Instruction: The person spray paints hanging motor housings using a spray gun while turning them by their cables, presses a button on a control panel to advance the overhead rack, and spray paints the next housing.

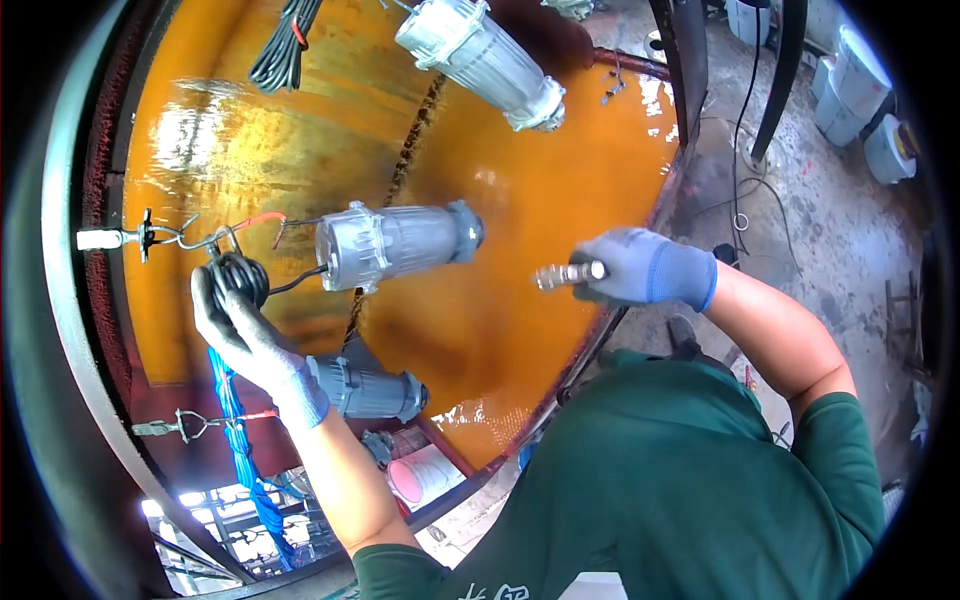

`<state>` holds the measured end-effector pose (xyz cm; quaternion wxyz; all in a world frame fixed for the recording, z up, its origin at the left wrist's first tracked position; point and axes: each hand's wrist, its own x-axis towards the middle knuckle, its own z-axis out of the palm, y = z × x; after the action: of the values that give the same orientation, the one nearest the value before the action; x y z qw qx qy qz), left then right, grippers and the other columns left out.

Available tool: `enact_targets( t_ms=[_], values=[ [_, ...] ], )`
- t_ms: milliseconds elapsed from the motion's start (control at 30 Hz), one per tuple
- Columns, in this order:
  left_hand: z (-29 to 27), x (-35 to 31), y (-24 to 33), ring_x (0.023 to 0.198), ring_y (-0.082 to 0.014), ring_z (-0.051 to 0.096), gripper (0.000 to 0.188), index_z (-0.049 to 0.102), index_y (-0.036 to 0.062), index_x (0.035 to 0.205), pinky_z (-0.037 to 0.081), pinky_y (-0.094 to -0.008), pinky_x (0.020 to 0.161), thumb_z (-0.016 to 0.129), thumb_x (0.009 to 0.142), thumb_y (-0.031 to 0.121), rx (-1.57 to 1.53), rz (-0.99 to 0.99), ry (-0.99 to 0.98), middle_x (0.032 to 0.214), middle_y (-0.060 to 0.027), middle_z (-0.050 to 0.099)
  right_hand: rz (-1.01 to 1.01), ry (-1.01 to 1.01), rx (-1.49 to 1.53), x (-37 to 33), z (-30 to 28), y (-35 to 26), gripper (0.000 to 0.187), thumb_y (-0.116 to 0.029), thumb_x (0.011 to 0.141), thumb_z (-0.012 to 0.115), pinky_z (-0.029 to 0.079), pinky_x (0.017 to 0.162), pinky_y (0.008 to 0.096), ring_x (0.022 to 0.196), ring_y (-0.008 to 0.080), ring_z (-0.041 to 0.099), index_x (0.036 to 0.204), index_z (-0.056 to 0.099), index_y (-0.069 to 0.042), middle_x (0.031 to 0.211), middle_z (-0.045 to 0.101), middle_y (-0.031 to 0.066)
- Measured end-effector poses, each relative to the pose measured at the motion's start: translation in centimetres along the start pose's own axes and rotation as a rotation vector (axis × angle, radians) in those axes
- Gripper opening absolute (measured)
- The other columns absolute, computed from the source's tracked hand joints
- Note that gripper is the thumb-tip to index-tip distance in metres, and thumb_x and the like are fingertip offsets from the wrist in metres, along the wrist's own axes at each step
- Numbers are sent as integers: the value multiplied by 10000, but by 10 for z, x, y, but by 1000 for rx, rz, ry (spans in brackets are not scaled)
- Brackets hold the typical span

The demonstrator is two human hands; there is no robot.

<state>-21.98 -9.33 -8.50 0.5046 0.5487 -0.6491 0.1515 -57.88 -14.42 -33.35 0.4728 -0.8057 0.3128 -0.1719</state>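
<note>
My left hand (250, 335), in a grey-and-white work glove, is closed around a coil of black cable (240, 280). The cable runs from this coil to the end of a grey cylindrical pump motor (400, 245), which hangs from a hook and a red-orange wire. My right hand (630, 265), gloved alike, grips a silvery metal spray gun (560, 276) whose front points toward the motor, with a gap between them. Its handle and trigger are hidden by the glove.
Another grey motor (485, 65) hangs beyond, below a second black cable coil (285, 50). A darker motor (365, 388) hangs nearer, by a blue strap bundle (235, 430). Behind them is an orange-coated booth wall (540, 180). White buckets (855, 85) stand on the floor at right.
</note>
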Motion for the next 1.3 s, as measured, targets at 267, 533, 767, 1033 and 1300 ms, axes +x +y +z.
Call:
enact_targets(
  t_ms=[267,533,767,1033,1300],
  values=[
    [-13,-19,-9,1398,-279,551,453,507,-62,1518,426,-435,1208,511,1156,210,55,-14,99,1531,-209,556,-8,90,261,21,-3,5,306,-347,967,730,587,832,460,892,342,766,1087,687,-69,902,770,149],
    [-35,-28,-24,1383,-279,565,441,512,-64,1501,439,-427,1194,498,1159,215,123,-69,117,1519,-208,568,108,366,401,21,15,19,266,-306,960,709,586,799,424,867,323,772,1041,700,-53,883,775,148],
    [-43,-34,-29,1422,-313,527,519,481,-101,1516,400,-465,1219,500,1146,263,108,-35,93,1535,-245,523,17,91,380,-8,-9,-9,192,-204,934,744,560,738,414,787,326,727,987,662,-38,856,739,156],
    [-51,-34,-41,1349,-325,588,421,519,-83,1453,454,-450,1187,463,1126,176,151,63,129,1477,-241,573,-356,231,304,-23,-16,-37,211,-171,907,794,561,746,474,826,399,707,1052,673,-77,879,700,180],
    [-43,-35,-22,1399,-314,548,477,527,-84,1492,418,-464,1200,485,1139,234,143,-50,121,1510,-227,560,-357,484,256,-11,-11,-51,231,-218,913,792,570,724,495,820,406,705,1034,660,-73,875,694,178]
  ],
)
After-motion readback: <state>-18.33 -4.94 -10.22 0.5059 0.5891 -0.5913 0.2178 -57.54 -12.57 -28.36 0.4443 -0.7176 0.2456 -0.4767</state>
